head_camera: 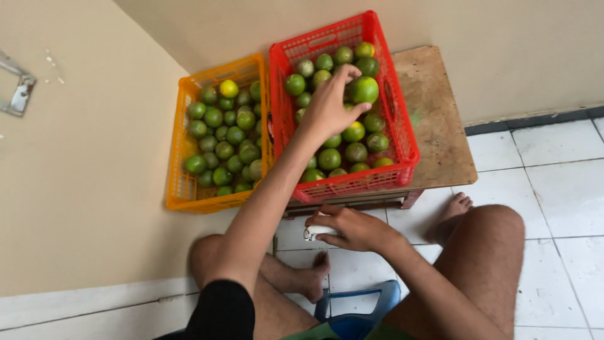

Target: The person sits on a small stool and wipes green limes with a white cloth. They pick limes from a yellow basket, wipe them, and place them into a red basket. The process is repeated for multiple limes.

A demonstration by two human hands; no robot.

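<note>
The left hand's fingers (350, 74) curl over a large green lime (364, 90), thumb under it at its 7 o'clock, fingertips on top: closed around the fruit, which sits just at 3 o'clock of the palm, in the upper half of the red crate (402, 135). The lime is round, with no long axis to speak of. The left hand (328, 107) is the nearer one; the right hand (352, 228) lies at 6 o'clock, below the low wooden counter (440, 126), closed on a small white object (313, 233), mostly hidden, kind unclear. An orange crate (182, 189) of limes stands at 9 o'clock.
</note>
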